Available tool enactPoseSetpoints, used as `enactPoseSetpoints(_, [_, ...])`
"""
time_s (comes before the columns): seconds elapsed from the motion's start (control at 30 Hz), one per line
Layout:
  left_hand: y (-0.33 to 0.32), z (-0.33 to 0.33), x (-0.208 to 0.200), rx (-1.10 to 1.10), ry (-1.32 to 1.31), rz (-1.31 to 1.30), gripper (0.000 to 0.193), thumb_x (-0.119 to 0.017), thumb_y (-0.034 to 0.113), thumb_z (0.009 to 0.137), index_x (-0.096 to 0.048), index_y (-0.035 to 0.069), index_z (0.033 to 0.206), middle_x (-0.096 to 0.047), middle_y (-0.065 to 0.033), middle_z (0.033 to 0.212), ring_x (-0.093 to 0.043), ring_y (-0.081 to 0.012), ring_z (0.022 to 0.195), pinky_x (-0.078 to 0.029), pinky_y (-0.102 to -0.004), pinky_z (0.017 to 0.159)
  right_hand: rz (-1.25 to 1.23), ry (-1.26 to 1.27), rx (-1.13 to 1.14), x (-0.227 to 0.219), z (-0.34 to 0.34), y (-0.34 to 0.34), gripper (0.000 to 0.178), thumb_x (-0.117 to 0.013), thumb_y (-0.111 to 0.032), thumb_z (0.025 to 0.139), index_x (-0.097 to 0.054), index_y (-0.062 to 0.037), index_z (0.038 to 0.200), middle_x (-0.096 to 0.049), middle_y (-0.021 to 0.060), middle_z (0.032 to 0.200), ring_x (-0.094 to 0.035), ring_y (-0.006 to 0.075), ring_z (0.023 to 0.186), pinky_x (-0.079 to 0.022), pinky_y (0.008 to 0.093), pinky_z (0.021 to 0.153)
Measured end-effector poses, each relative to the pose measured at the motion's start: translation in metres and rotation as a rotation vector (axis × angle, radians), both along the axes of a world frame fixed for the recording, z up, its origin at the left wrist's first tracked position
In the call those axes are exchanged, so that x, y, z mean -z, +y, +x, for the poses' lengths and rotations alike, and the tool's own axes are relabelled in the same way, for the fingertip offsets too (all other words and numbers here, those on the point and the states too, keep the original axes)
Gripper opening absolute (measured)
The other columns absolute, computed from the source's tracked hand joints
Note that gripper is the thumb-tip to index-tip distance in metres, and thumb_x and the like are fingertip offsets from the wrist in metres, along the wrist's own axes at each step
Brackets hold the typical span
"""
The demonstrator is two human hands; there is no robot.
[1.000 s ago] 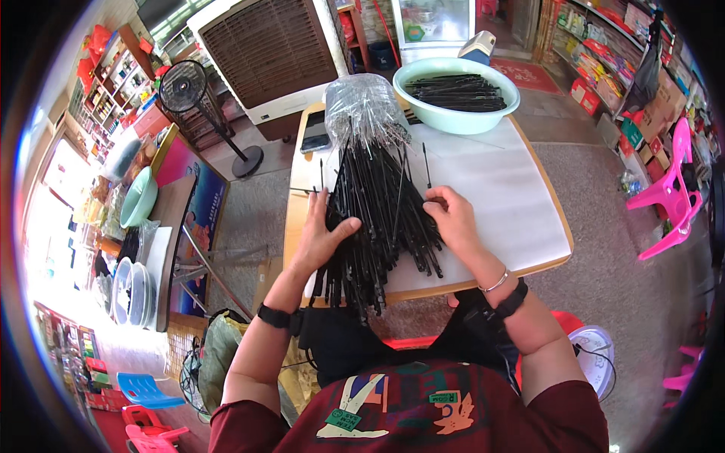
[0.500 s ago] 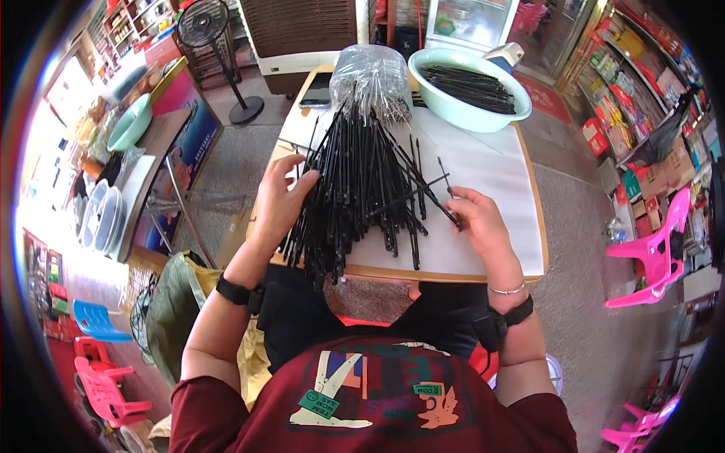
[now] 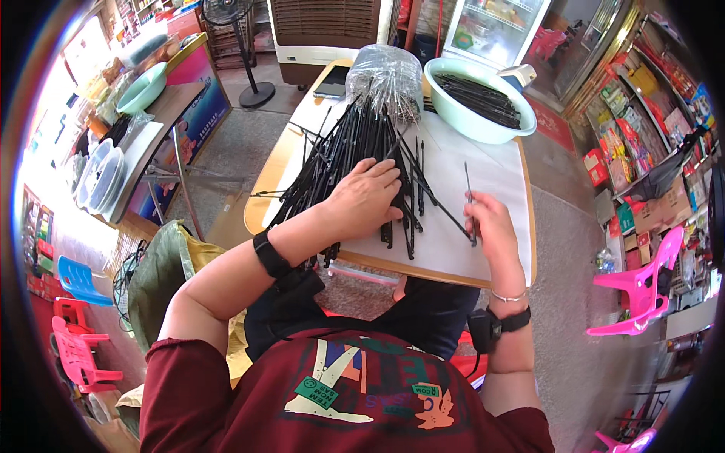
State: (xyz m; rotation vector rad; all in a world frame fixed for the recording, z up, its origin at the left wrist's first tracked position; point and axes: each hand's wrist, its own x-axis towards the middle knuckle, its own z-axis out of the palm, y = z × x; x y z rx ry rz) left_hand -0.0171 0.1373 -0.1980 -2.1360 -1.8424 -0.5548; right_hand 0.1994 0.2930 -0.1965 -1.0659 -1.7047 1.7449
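A large fanned heap of thin black sticks point(image 3: 355, 143) lies on the table, its far end inside a clear plastic wrap point(image 3: 385, 72). My left hand point(image 3: 366, 196) rests palm down across the near part of the heap, fingers stretched out and thumb apart. To the right of the heap, my right hand point(image 3: 492, 223) pinches a thin dark stick point(image 3: 467, 181) that stands nearly upright between thumb and fingers. Another black stick point(image 3: 445, 213) slants from the heap toward that hand; whether the hand grips it too, I cannot tell.
On the table's far right stands a pale green basin point(image 3: 483, 124) of similar black sticks. A phone point(image 3: 332, 81) lies at the far left of the white-covered tabletop point(image 3: 502, 174). A green sack point(image 3: 162, 279) stands left of me, and a pink chair point(image 3: 642, 283) is at the right.
My left hand has moved right, from the heap's left edge onto its middle. The right hand has shifted slightly right, its stick now more upright. The view has turned a little.
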Motion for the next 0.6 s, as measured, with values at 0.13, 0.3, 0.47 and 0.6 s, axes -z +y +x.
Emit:
enactPoseSetpoints(0.13, [-0.002,0.015,-0.021,0.109,-0.215,-0.007,0.029,-0.067,0.016,0.078,-0.061,0.001,0.103,-0.059,-0.0118,0.112,-0.050,-0.0287,0.115,-0.039,-0.0405,0.095,-0.272,0.054,-0.091,0.016,0.024,-0.008,0.032,-0.062,-0.010,0.083,-0.056,0.0024,0.112,-0.057,0.0004,0.075,-0.054,0.0083,0.059,-0.048,0.0248,0.054])
enactPoseSetpoints(0.3, [0.002,0.053,-0.036,0.215,-0.922,-0.688,0.025,-0.059,0.015,0.090,-0.061,-0.005,0.104,-0.065,-0.0130,0.087,-0.068,-0.0225,0.074,-0.055,-0.0296,0.064,-0.398,0.237,-0.094,0.006,0.019,-0.025,0.033,-0.061,-0.012,0.085,-0.053,0.0010,0.115,-0.058,0.0014,0.080,-0.056,0.0094,0.066,-0.048,0.0248,0.056])
enactPoseSetpoints(0.47, [0.013,0.070,-0.011,0.002,-1.853,-0.929,0.031,-0.056,0.016,0.093,-0.052,-0.007,0.112,-0.061,-0.0171,0.101,-0.067,-0.0263,0.081,-0.057,-0.0341,0.073,-0.253,0.258,-0.153,-0.007,0.010,-0.050,0.031,-0.060,-0.012,0.087,-0.052,0.0037,0.112,-0.062,0.0065,0.081,-0.061,0.0121,0.067,-0.050,0.0242,0.056])
enactPoseSetpoints(0.6, [0.009,0.073,0.003,0.060,-1.981,-0.847,0.025,-0.055,0.013,0.092,-0.051,-0.005,0.108,-0.063,-0.0156,0.094,-0.067,-0.0254,0.083,-0.057,-0.0357,0.074,-0.022,0.035,-0.257,-0.010,0.007,-0.057,0.022,-0.059,-0.014,0.088,-0.059,0.0022,0.102,-0.063,0.0063,0.074,-0.061,0.0115,0.066,-0.049,0.0247,0.055])
